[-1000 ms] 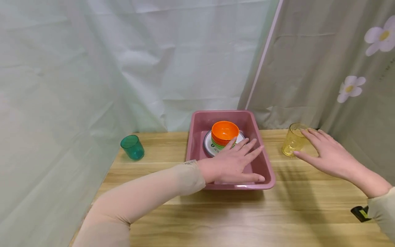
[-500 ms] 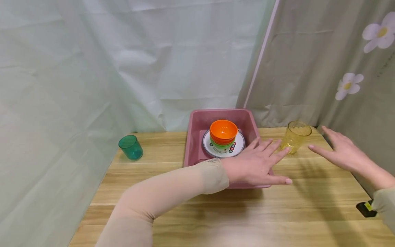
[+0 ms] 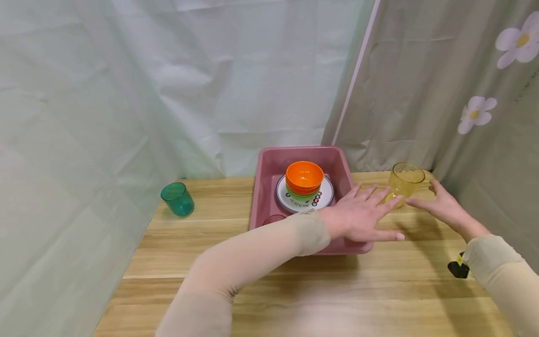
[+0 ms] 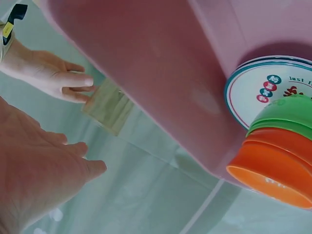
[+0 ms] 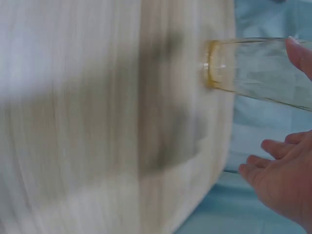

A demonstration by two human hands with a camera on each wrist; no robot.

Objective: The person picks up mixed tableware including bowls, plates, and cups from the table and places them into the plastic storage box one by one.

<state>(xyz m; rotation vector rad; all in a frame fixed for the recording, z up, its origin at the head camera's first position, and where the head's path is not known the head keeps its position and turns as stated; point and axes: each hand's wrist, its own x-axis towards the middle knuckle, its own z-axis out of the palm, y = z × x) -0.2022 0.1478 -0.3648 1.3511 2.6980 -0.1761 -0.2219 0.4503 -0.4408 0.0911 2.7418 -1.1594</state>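
My left hand [image 3: 364, 215] hovers with spread fingers over the front right part of a pink basin [image 3: 303, 150], holding nothing. To its right, my right hand [image 3: 447, 209] stands beside a yellow glass [image 3: 406, 180], thumb and fingers apart. In the right wrist view the thumb overlaps the upper part of the glass [image 5: 263, 68]; whether it touches cannot be told. Inside the basin, stacked orange bowls [image 3: 305, 175] and green bowls [image 4: 287, 114] sit on white plates [image 3: 326, 191]. A reddish glass rim [image 3: 274, 218] shows there too, mostly hidden by my left forearm.
A teal cup [image 3: 178, 200] stands at the left end of the wooden table [image 3: 202, 262]. Pale curtains [image 3: 236, 79] hang close behind the table and along both sides. A black device with a yellow label [image 3: 458, 267] is on my right wrist.
My left hand has moved right across the basin, uncovering the bowls and plates. My right hand drew back from the yellow glass, then came in again beside it, lower. The glass stays in place.
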